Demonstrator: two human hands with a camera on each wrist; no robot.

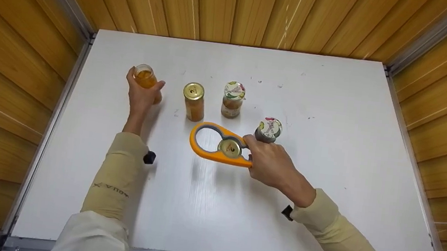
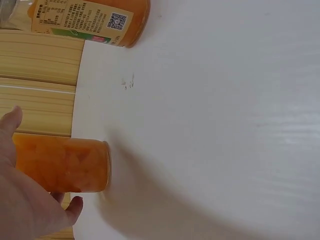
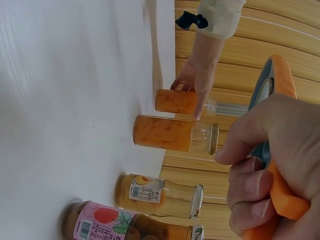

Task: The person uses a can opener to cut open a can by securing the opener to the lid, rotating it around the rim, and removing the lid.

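My left hand (image 1: 142, 95) curves around an uncovered glass jar of orange fruit pieces (image 2: 65, 165) at the table's left. In the left wrist view, thumb and fingertips stand slightly off the glass, with gaps on both sides. My right hand (image 1: 272, 162) grips the handles of an orange jar opener (image 1: 199, 150) with grey inner lining, raised over the table. A gold lid (image 1: 230, 147) sits within one of the opener's rings. Just beyond the right hand stands a jar with a patterned lid (image 1: 270, 127), partly hidden by the hand.
A gold-lidded jar of orange fruit (image 1: 195, 107) stands upright between the hands. To its right is a jar with a floral lid (image 1: 232, 101). The white table (image 1: 350, 157) is bordered by wooden-look panels (image 1: 236, 9) at the back and sides.
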